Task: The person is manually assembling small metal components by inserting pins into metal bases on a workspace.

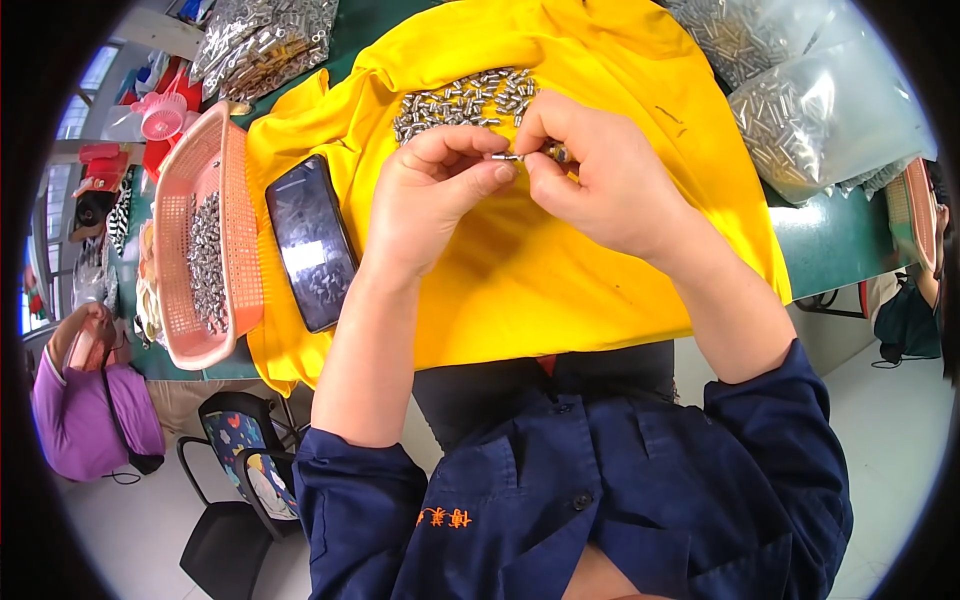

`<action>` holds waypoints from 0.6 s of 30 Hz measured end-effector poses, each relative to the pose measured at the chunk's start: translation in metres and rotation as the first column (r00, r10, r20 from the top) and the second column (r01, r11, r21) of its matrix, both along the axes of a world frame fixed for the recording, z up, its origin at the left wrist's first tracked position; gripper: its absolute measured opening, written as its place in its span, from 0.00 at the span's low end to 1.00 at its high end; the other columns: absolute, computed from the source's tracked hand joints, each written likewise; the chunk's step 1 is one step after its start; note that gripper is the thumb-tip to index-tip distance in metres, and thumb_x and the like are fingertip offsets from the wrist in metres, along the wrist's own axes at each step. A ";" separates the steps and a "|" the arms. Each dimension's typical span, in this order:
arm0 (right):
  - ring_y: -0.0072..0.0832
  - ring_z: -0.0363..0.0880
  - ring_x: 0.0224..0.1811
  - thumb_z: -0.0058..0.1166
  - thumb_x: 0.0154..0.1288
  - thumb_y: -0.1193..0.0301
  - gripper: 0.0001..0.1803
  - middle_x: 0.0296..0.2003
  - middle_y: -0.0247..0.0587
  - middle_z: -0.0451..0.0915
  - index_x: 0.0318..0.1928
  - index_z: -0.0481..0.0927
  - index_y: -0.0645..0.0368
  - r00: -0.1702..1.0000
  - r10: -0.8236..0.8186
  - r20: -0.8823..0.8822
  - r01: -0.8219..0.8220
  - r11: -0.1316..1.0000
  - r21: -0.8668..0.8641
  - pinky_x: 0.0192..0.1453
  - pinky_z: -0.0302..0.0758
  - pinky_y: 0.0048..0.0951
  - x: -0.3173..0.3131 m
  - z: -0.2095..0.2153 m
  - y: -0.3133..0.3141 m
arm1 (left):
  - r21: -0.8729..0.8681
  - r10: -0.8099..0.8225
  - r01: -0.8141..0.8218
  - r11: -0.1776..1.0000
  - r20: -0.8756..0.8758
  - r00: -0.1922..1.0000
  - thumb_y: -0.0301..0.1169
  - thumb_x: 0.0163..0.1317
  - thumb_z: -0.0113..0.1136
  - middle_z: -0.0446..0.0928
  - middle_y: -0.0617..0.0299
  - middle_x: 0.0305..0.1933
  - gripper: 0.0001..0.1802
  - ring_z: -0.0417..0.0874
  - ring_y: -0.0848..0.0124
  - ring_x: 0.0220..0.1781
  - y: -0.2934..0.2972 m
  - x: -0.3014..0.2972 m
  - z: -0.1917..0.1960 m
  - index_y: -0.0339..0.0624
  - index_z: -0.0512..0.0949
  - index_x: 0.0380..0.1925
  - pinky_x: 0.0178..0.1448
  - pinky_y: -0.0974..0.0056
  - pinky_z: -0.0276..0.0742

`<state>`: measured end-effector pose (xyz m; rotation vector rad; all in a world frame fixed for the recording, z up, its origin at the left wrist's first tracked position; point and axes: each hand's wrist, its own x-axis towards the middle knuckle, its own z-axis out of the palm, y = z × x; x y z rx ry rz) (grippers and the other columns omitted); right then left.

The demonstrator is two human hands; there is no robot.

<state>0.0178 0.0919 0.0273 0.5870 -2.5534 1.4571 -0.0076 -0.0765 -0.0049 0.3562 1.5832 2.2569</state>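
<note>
Both hands meet above a yellow cloth (560, 290) spread over the table. Between thumb and fingers, my left hand (425, 195) pinches a small metal part (503, 157), silvery and narrow. My right hand (600, 165) is closed close beside it, its fingertips at the part's right end. A small brass-coloured piece (558, 153) shows among the right fingers; its kind is too small to tell. Just beyond the hands lies a loose pile of small silver metal parts (455, 105). A dark phone (312, 245) rests on the cloth left of my left forearm.
At the left, a pink plastic basket (245, 260) holds many small metal parts. Clear bags of metal parts (265, 45) lie at the back left, with more bags (785, 125) at the right. A person in purple (95, 415) sits at far left, near a black chair (235, 490).
</note>
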 end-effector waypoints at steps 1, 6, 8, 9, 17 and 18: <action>0.38 0.71 0.21 0.46 0.50 0.75 0.03 0.19 0.45 0.71 0.26 0.67 0.60 1.000 0.001 0.000 -0.001 1.000 0.000 0.25 0.67 0.31 -0.001 -0.002 0.000 | -0.070 0.019 -0.022 0.997 -0.052 0.998 0.19 0.50 0.59 0.77 0.61 0.32 0.09 0.77 0.75 0.34 0.000 0.000 0.002 0.35 0.76 0.33 0.41 0.73 0.73; 0.43 0.71 0.22 0.45 0.51 0.75 0.03 0.18 0.46 0.71 0.25 0.66 0.59 0.980 -0.030 -0.198 0.057 0.989 0.133 0.24 0.67 0.34 -0.001 -0.009 -0.005 | -0.165 0.046 -0.074 0.983 -0.167 0.985 0.18 0.49 0.59 0.77 0.63 0.31 0.07 0.76 0.78 0.34 0.001 0.001 0.001 0.34 0.76 0.31 0.41 0.74 0.72; 0.42 0.71 0.22 0.44 0.51 0.74 0.03 0.19 0.46 0.71 0.26 0.66 0.60 0.993 -0.025 -0.114 0.035 0.996 0.084 0.25 0.67 0.33 0.000 -0.007 -0.006 | -0.172 0.055 -0.076 0.982 -0.127 0.990 0.19 0.49 0.59 0.77 0.63 0.30 0.06 0.76 0.78 0.33 0.000 0.001 0.001 0.34 0.76 0.30 0.40 0.75 0.72; 0.40 0.71 0.22 0.44 0.51 0.74 0.03 0.19 0.46 0.71 0.26 0.67 0.60 0.999 -0.017 -0.032 0.018 0.999 0.034 0.25 0.68 0.32 0.000 -0.006 -0.005 | -0.171 0.055 -0.077 0.982 -0.129 0.990 0.19 0.49 0.59 0.77 0.63 0.30 0.06 0.76 0.78 0.33 0.000 0.001 0.002 0.34 0.76 0.30 0.40 0.75 0.72; 0.15 0.62 0.26 0.44 0.54 0.77 0.02 0.23 0.30 0.67 0.30 0.68 0.61 0.986 -0.110 0.122 0.129 0.978 -0.162 0.31 0.62 0.16 -0.011 -0.004 0.014 | -0.767 -0.451 -0.042 0.641 -0.420 0.788 0.24 0.44 0.60 0.77 0.61 0.28 0.07 0.78 0.67 0.32 0.001 0.030 0.011 0.37 0.76 0.27 0.38 0.69 0.72; 0.15 0.62 0.26 0.44 0.54 0.77 0.02 0.23 0.30 0.67 0.30 0.68 0.61 0.990 -0.119 0.079 0.126 0.988 -0.094 0.31 0.62 0.16 -0.010 -0.003 0.013 | -0.774 -0.522 -0.065 0.630 -0.483 0.703 0.24 0.43 0.60 0.76 0.57 0.29 0.09 0.78 0.62 0.33 0.002 0.032 0.010 0.37 0.76 0.28 0.39 0.66 0.72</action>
